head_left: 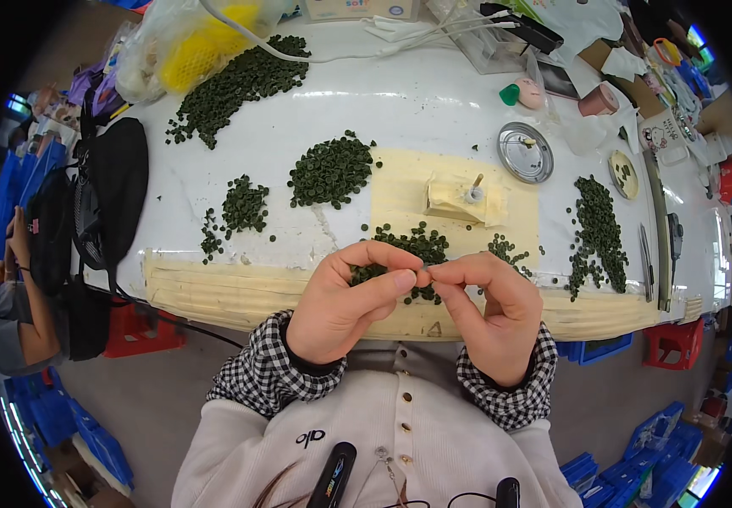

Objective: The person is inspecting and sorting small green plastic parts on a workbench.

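My left hand (349, 301) and my right hand (498, 313) meet fingertip to fingertip over the table's near edge. Both are closed in a pinch, and whatever lies between the tips is too small to name. Just behind and beneath them is a pile of small dark green round pieces (421, 243). A few more green pieces (507, 249) lie to the right of it. Beyond the hands, a block wrapped in cream tape (450, 197) stands on a cream sheet (395, 182), with a short brass-coloured pin (477, 182) sticking up from it.
Larger heaps of green pieces lie at the far left (243, 85), centre (330, 172) and right (599, 233). A round metal lid (526, 153) and a small round dish (623, 175) sit at right. A black backpack (120, 190) rests on the left edge; a white cable (332, 59) crosses the back.
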`<state>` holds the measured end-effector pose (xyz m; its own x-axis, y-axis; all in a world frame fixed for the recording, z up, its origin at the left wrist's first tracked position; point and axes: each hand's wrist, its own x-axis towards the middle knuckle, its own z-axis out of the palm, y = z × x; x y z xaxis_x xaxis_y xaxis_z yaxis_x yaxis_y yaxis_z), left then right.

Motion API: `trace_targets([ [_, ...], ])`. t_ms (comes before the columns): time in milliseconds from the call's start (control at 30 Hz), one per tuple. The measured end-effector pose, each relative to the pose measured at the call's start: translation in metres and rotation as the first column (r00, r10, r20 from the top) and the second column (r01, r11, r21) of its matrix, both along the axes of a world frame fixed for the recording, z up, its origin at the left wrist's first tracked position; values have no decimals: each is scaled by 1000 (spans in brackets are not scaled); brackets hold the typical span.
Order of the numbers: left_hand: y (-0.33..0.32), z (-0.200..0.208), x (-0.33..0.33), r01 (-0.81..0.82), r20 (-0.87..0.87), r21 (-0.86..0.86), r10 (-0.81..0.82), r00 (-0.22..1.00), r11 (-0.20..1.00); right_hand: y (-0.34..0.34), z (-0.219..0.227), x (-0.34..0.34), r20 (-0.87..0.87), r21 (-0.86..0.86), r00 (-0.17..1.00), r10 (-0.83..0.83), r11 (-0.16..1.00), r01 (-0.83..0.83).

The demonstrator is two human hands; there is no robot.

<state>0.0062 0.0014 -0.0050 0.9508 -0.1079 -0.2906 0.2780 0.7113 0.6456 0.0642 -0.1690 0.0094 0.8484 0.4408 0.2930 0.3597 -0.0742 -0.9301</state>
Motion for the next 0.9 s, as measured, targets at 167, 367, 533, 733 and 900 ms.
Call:
trace_targets([
  [167, 1, -2, 2, 8, -10, -35, -8, 1000, 999, -1, 2, 4, -79, 42, 993, 83, 996, -80],
  [367, 2, 1, 3, 17, -31, 10, -17, 999, 1000, 1, 0, 4, -131, 68, 988, 83, 995, -75],
  [533, 4, 0, 2, 34, -10, 30, -34, 999, 999, 4, 0, 3, -124, 77, 991, 59, 996, -49],
  [733, -3, -3, 1, -82, 92, 240, 62, 994, 967, 8, -1, 0, -118, 74, 993, 13, 997, -4],
  [900, -3, -5, 2, -94, 130, 342, 52, 990, 935, 10, -1, -2, -82, 64, 996, -34, 997, 40],
])
